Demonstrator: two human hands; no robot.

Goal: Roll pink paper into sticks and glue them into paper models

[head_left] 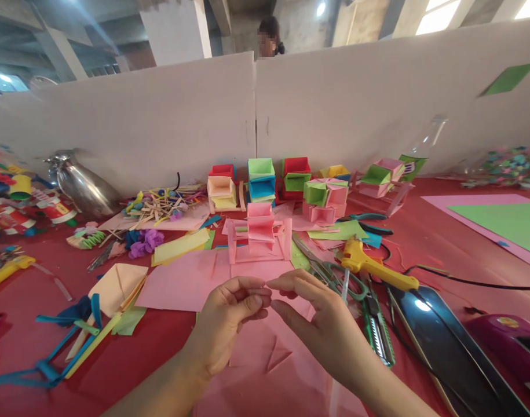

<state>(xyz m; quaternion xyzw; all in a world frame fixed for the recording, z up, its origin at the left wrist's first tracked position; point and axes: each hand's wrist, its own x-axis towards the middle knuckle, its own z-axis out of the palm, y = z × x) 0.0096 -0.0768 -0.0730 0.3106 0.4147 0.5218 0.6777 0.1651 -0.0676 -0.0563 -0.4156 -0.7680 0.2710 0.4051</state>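
My left hand (236,313) is closed, its thumb pressed against the fingers over the pink sheets. Whatever it may pinch is hidden or too small to make out. Close beside it, my right hand (319,315) has its thumb and fingers apart, the index fingertip at the left fingertips. Below both hands lies a large pink paper sheet (247,388) with a small folded pink paper piece (278,354) on it. Just beyond the fingers stands a pink paper wheel model (260,231) on a pink frame.
Right of my hands are scissors (334,272), a yellow glue gun (373,263), a green utility knife (375,324) and a phone (447,341). Colourful paper box wheels (261,179) line the back. Paper strips (43,370) and a metal jug (84,185) are left. A white partition (160,116) stands behind.
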